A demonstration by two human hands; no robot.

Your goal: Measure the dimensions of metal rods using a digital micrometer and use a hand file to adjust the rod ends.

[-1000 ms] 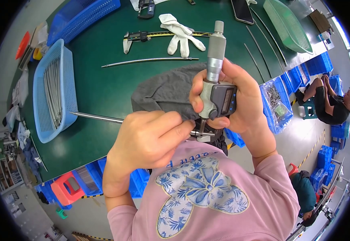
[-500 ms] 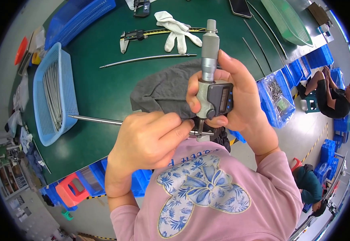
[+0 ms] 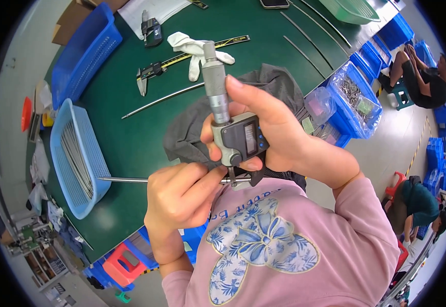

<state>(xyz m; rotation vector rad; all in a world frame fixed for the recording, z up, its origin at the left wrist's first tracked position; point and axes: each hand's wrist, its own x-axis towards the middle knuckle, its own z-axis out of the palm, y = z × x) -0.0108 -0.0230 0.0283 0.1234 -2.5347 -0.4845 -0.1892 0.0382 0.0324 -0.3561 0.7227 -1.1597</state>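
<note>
My right hand (image 3: pixel 271 128) is closed round a digital micrometer (image 3: pixel 230 138), its thimble pointing away from me and its small screen facing up. In the fingers of my left hand (image 3: pixel 182 194) is a thin metal rod (image 3: pixel 126 179). The rod's right end sits at the micrometer's jaws; whether both jaws touch it I cannot tell. Its other end reaches left to the rim of a light blue basket (image 3: pixel 105 171), which holds several similar rods. Beneath my hands lies a dark grey cloth (image 3: pixel 187 130).
On the green table (image 3: pixel 131 61) lie a digital caliper (image 3: pixel 156 67), a white glove (image 3: pixel 187 45), another micrometer (image 3: pixel 151 30), a phone (image 3: pixel 274 3) and several loose rods. A blue basket (image 3: pixel 87 56) stands far left. Blue bins (image 3: pixel 358 105) with metal parts are at the right. Other people sit beyond.
The view has turned, and the micrometer now appears further left and more tilted. Both hands keep their hold on the rod and micrometer, with the rod's end still at the jaws.
</note>
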